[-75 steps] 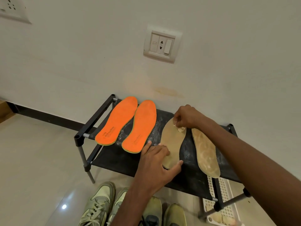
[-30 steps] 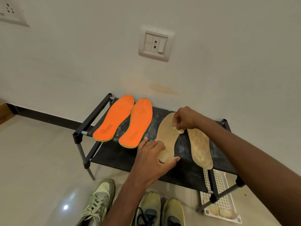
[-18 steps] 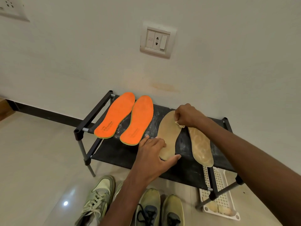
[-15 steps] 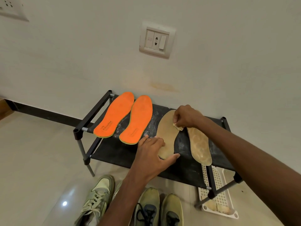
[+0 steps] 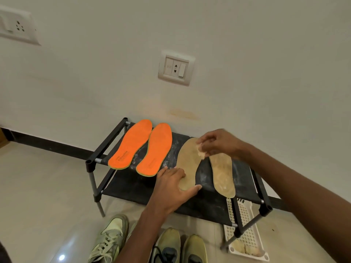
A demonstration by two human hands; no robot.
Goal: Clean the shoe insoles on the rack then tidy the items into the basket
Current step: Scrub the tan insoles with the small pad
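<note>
Left hand (image 5: 171,184) lies flat with fingers spread on the near end of a tan insole (image 5: 188,164) on the black rack (image 5: 209,204). Right hand (image 5: 218,143) pinches a small wad of cloth (image 5: 201,153) over its far end. Second tan insole (image 5: 222,174) lies just right, two orange insoles (image 5: 142,147) left, white basket (image 5: 247,242) on the floor under the rack's right end.

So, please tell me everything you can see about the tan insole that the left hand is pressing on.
The tan insole is flat, foot-shaped, beige and looks like suede or worn fabric. It lies face up on the black rack, toe toward the wall, between the orange pair and the second tan insole. The left hand presses its heel end with spread fingers. The right hand pinches a small pale wad over its toe end; contact is unclear.
</note>
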